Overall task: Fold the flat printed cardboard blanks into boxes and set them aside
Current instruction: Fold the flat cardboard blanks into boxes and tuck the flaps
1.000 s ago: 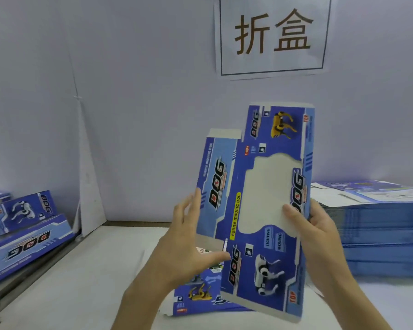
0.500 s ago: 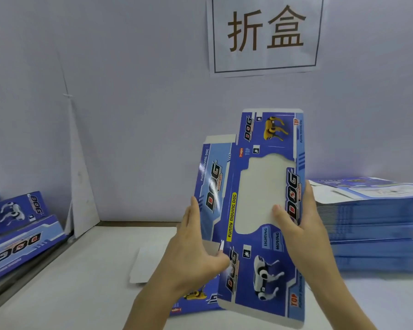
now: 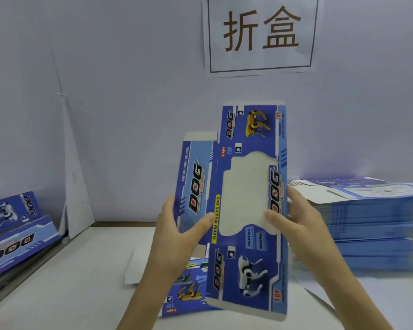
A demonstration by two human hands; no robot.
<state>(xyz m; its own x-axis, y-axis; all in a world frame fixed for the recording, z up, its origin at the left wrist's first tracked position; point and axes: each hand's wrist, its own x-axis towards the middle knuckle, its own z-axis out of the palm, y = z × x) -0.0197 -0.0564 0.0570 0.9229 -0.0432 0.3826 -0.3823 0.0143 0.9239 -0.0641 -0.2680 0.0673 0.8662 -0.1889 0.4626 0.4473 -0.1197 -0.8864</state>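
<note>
Head cam faces fwd/down, near left hand point(image 3: 177, 236), right hand point(image 3: 303, 225).

The held blank point(image 3: 246, 210) hides most of the fingers point(image 3: 296, 196) of the right hand point(image 3: 301, 229) and of the left hand point(image 3: 177, 236), which lie behind the card with only the thumbs across its front. Both forearms run out at the bottom edge. The held blank and the left forearm cover much of a second blank point(image 3: 184, 298) on the table point(image 3: 69, 294), and the forearm hides part of a white sheet point(image 3: 131, 270). The stack of flat blanks point(image 3: 372, 225) is blurred and cut by the right edge. The folded boxes point(image 3: 17, 234) are cut by the left edge. The wall sign point(image 3: 260, 34) loses its top. The small print on the held blank is too small to read
</note>
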